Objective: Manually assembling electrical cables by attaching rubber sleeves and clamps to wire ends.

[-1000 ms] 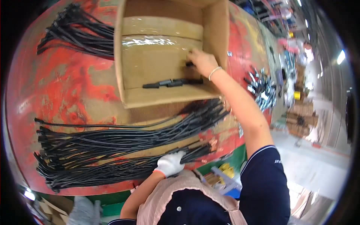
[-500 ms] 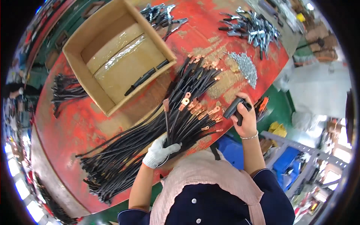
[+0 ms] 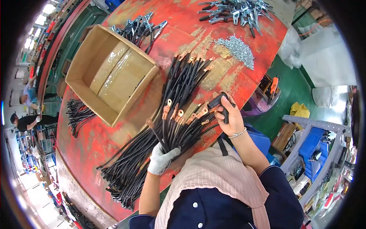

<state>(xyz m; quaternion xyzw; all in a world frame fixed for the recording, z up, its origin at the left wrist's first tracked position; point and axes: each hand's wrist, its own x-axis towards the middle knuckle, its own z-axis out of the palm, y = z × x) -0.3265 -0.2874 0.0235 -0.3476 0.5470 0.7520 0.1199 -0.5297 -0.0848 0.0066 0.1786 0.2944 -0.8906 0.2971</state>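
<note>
My left hand (image 3: 161,159), in a white glove, is closed around a black cable (image 3: 157,135) whose copper lug points up and to the left. Beneath and beside it lies a thick bundle of black cables (image 3: 131,162) with copper lugs on their upper ends. My bare right hand (image 3: 233,120) grips black tubular sleeves (image 3: 215,102), right beside the lugs of that bundle. How many sleeves it holds is hard to make out. Farther up lies another group of cables (image 3: 181,82), also copper-tipped, with black sleeves partway along them.
A cardboard box (image 3: 111,121) stands open on the red table (image 3: 82,152), left of the cables. Metal clamps (image 3: 238,14) and a heap of small silvery parts (image 3: 238,50) lie at the far side. More clamps (image 3: 139,29) sit behind the box. Another person (image 3: 28,122) is far left.
The view has shifted. My right hand has moved left with the black sleeves, closer to the copper lugs. The cable in my left hand now leans farther left.
</note>
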